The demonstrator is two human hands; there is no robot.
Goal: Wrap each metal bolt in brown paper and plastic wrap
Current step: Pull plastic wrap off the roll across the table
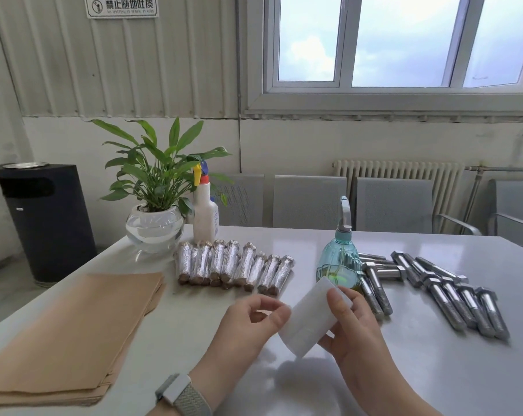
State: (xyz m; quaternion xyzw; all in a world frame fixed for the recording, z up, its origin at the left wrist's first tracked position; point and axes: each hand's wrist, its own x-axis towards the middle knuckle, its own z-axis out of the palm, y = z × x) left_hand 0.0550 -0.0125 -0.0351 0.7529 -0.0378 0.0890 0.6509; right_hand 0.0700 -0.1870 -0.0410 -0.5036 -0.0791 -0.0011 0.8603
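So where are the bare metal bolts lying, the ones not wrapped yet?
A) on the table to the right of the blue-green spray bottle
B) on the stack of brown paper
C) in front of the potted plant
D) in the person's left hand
A: the bare bolts lie loose on the table, right of the blue-green spray bottle, while the wrapped ones sit in a row nearer the plant.

The spray bottle [339,265] hides several bolts' [374,262] heads.
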